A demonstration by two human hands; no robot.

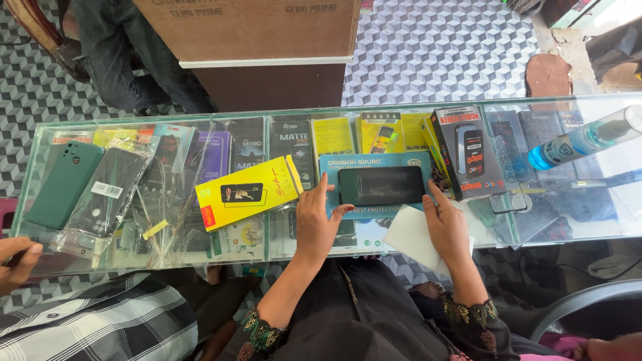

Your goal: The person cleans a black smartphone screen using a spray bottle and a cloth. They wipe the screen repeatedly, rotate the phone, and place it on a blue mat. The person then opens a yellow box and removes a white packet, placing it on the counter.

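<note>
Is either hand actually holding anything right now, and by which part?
Nothing is lifted. The left hand and right hand press fingertips on the two short ends of the dark phone, which lies flat on the teal mat.

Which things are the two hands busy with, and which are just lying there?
In hand: left hand and right hand on dark phone, teal flat box, white paper sheet.
Lying about: yellow box, green phone case, blue-capped spray bottle, black box.

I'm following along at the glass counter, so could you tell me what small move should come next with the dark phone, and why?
Probably press the phone flat and square it: both the left hand and right hand touch its ends, and it lies on the teal packet.
</note>
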